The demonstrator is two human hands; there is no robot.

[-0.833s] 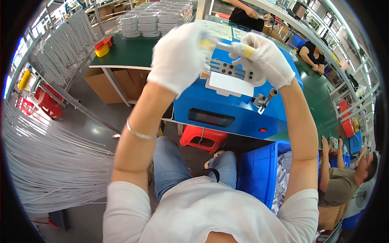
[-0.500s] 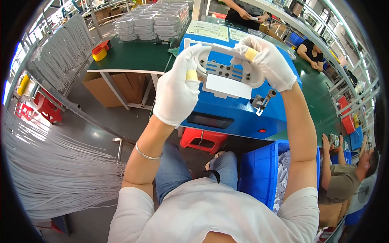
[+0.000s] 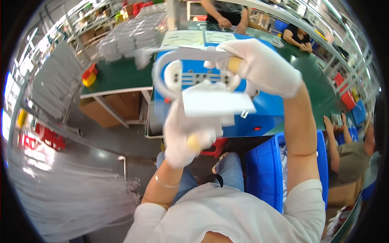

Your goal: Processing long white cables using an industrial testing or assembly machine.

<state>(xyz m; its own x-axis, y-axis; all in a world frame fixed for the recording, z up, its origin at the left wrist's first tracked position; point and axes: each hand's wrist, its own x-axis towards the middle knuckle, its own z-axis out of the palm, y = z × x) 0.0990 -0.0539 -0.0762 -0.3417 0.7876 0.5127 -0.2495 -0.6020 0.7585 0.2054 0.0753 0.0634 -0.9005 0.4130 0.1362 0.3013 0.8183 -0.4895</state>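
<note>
The person had two white-gloved hands, one left hand (image 3: 184,125) and one right hand (image 3: 263,67), with one yellow finger wrap (image 3: 234,65) visible on each, and one bracelet (image 3: 166,183). There was one pale curved strip (image 3: 159,77), one white plate (image 3: 216,103), one blue machine (image 3: 263,111) with one red switch (image 3: 257,128), and two paper sheets (image 3: 183,39). One large blue crate (image 3: 265,174) stood nearby. Two cable bundles (image 3: 56,77) showed on the left, their strands too many and blurred to count. Three co-workers (image 3: 225,12) were in view. The stacked clear trays (image 3: 139,34) were too blurred to number.
</note>
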